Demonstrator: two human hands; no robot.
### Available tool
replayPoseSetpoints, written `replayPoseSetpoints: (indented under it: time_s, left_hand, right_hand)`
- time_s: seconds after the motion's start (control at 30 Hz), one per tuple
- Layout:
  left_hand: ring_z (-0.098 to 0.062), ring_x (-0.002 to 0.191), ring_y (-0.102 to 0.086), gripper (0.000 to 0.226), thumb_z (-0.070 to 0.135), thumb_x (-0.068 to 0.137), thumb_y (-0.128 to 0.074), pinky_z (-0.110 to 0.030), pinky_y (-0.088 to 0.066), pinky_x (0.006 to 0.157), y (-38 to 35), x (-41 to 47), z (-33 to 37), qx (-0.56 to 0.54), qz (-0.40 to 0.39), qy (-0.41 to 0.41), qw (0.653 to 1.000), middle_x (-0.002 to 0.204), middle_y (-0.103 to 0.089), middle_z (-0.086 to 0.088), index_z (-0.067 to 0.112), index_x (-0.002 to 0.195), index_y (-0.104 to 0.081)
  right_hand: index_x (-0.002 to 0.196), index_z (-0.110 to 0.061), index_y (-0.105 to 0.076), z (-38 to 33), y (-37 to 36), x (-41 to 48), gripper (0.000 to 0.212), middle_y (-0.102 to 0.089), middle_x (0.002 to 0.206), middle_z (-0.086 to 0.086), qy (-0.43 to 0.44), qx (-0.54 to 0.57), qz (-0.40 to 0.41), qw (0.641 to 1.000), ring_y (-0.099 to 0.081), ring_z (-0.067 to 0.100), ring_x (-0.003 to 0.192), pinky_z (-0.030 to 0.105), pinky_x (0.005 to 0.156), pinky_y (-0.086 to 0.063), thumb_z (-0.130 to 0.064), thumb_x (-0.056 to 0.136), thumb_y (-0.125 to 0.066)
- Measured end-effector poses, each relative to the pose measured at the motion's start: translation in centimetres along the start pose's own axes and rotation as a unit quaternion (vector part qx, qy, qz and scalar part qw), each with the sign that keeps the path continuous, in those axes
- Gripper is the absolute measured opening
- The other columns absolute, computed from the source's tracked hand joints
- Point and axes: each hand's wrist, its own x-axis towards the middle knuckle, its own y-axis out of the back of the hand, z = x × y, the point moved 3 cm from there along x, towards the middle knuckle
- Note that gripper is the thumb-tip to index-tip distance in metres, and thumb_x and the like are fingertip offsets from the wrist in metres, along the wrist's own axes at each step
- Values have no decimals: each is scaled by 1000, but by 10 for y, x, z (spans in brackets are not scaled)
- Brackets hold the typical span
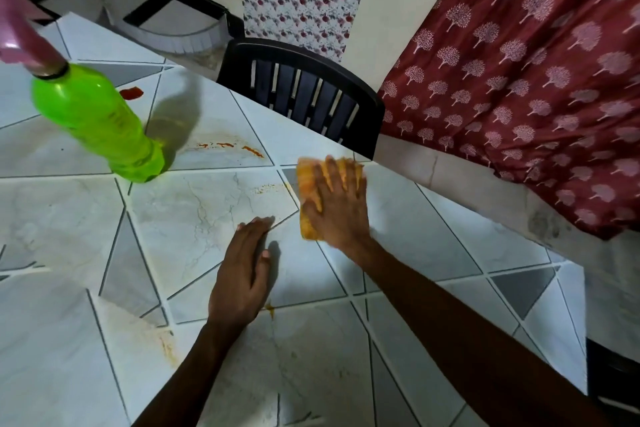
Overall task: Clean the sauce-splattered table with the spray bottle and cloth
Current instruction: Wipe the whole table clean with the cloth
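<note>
A view from above looks down on a white marble-patterned table (194, 218) crossed by dark grey lines. The person's right hand (334, 204) lies flat on a folded orange-yellow cloth (308, 180), fingers straight and slightly spread, pressing it to the tabletop near the far edge. The left hand (244, 270) rests palm down on the bare surface just beside the cloth, fingers straight and close together, holding nothing. A bright green spray bottle (97, 121) with a pink spray head (24, 42) stands on the table well to the left, apart from both hands (the wide lens makes it appear to lean). Sauce remains in several places: a red blob (131, 92) behind the bottle, an orange-red streak (230, 146) between the bottle and the cloth, a faint orange smear (268, 188) just left of the cloth, and a small drop (270, 308) by the left wrist. A black slatted chair (304, 94) stands at the table's far side, with a dark red curtain (530, 80) printed with pale trees to the right.
</note>
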Motion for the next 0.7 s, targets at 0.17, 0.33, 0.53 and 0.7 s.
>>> replayPoseSetpoints:
  time_s: [0.17,0.33,0.53,0.7]
  left_hand:
    - [-16,138,-42,45,27,98,-46,-47,-35,113,7,4,-2,-21,-18,7,1000,146,-50,3,20,142,-49]
    - [-20,133,-47,41,28,96,-52,-45,-42,107,39,23,-22,68,-41,-45,996,141,-53,-2,15,134,-57]
    - [-34,139,-36,66,58,88,-47,-53,-32,112,70,22,-51,301,-102,-30,947,153,-38,-8,21,143,-47]
    - [-33,143,-31,76,71,86,-35,-53,-28,115,75,14,-52,344,-112,-2,932,157,-34,-5,28,148,-40]
  right_hand:
    - [161,-29,-23,49,-2,-101,74,-9,171,1,302,-18,-44,952,-1,33,158,54,126,-6,-60,98,-45]
    - [163,-27,-13,107,1,-53,79,-7,172,5,38,-5,-46,998,-2,38,157,66,121,-16,-71,97,-17]
    - [162,-21,-17,-11,5,38,77,-21,167,17,-62,-18,12,998,-15,47,152,65,121,-17,-58,95,-26]
    - [161,-29,-24,-43,-2,-69,73,-13,171,2,278,-31,-14,960,-6,35,158,55,126,-13,-56,97,-45]
